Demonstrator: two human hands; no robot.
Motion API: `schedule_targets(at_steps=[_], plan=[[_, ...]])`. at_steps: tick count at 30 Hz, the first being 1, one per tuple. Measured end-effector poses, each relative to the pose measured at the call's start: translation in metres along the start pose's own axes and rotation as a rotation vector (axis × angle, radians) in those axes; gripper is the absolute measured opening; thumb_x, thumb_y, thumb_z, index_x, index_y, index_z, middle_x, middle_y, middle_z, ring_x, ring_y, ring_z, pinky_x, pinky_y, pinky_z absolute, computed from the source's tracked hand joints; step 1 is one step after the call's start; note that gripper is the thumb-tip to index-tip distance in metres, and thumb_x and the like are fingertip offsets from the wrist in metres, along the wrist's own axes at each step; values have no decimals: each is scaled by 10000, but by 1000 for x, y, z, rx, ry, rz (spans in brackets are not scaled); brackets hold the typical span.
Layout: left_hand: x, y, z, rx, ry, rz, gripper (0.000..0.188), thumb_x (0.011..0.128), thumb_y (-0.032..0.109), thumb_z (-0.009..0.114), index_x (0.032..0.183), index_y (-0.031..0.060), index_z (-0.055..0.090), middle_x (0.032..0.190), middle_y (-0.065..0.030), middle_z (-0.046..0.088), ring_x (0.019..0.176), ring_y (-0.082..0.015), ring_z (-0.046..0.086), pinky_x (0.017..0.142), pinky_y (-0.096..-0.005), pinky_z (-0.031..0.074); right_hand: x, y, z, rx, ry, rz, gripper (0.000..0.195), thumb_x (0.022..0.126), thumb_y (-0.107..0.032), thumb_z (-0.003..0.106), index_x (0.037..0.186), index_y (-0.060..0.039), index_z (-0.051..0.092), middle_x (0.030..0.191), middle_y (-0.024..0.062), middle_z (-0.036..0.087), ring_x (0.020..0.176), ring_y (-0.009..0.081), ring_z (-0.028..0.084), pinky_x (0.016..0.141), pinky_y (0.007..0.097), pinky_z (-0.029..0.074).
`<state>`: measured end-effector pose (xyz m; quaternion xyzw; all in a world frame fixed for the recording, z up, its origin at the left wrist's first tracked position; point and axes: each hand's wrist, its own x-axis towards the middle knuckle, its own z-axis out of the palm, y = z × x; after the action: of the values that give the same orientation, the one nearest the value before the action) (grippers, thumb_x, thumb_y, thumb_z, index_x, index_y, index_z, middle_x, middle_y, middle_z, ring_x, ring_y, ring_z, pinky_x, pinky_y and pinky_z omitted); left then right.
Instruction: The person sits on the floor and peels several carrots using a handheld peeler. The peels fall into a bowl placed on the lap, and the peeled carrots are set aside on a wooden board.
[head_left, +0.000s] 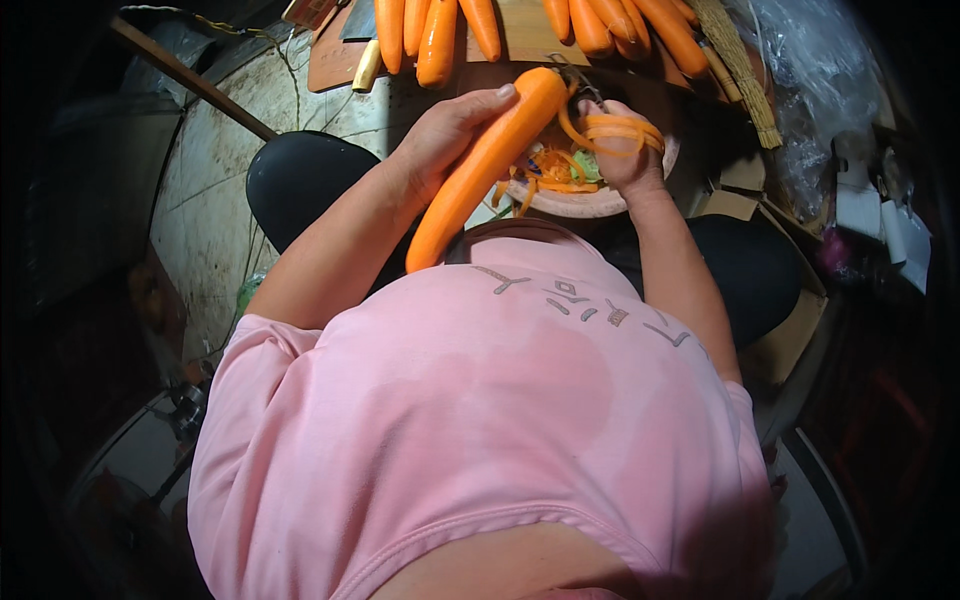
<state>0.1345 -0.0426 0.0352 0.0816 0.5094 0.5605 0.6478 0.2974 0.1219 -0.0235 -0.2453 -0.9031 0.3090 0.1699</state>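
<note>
My left hand (450, 131) is closed around a long peeled carrot (480, 169), which lies at a slant with its thick end up and to the right. My right hand (621, 142) grips a dark metal peeler (581, 79) at that thick end; much of the tool is hidden by the fingers. Orange peel strips (622, 131) are draped over the right hand. Below the hands stands a pale basin (592, 202) with carrot peelings (555, 169) and a piece of green scrap (586, 166) inside.
Several carrots (437, 45) rest on a wooden board (334, 60) at the top, with more carrots (667, 34) at its right. A knife handle (367, 67) juts over the board's edge. At the right are a straw brush (739, 75), clear plastic (825, 67) and cardboard (787, 330).
</note>
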Motion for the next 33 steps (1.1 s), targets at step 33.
schedule_targets(at_steps=[33], plan=[[8, 12, 2, -183, 70, 90, 450, 996, 382, 427, 1223, 15, 554, 1023, -149, 676, 790, -225, 681, 688, -347, 576, -5, -35, -7, 330, -50, 136, 209, 954, -226, 542, 863, -53, 615, 731, 118, 569, 678, 272, 568, 603, 371, 450]])
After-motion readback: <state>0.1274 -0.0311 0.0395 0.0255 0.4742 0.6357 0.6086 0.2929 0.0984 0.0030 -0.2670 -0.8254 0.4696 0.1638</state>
